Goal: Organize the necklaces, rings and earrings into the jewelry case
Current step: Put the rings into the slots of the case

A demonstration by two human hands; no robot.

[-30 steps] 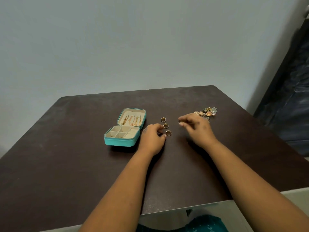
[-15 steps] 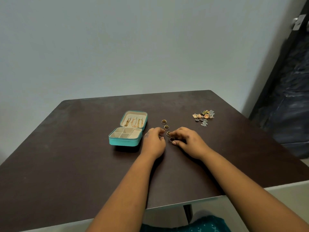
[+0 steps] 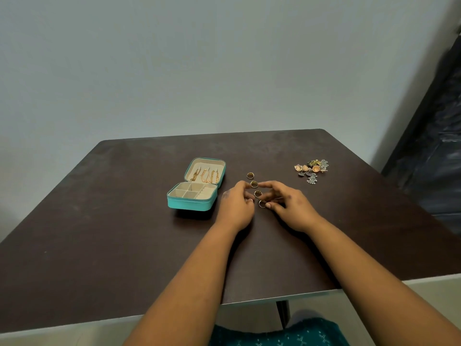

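A teal jewelry case [image 3: 185, 204] lies open on the dark table [image 3: 99, 221]. Its base is split into compartments and gold necklaces [image 3: 205, 174] hang in the lid. Several gold rings [image 3: 250, 175] stand in a row right of the case. My left hand [image 3: 235, 207] rests left of the row with its fingers loosely curled, holding nothing I can see. My right hand [image 3: 290, 207] is on the row's right side, and a fingertip touches the nearest ring [image 3: 262, 203]. Both index fingers reach toward the second ring [image 3: 254, 183]. A pile of earrings [image 3: 311, 169] lies far right.
A pale wall rises behind the table's far edge. A dark door or cabinet [image 3: 434, 146] stands to the right. The table's near edge [image 3: 249, 302] crosses above my lap.
My right hand came back from near the earring pile to the ring row. A fourth ring now stands at the near end of the row. The left hand stayed beside the rings.
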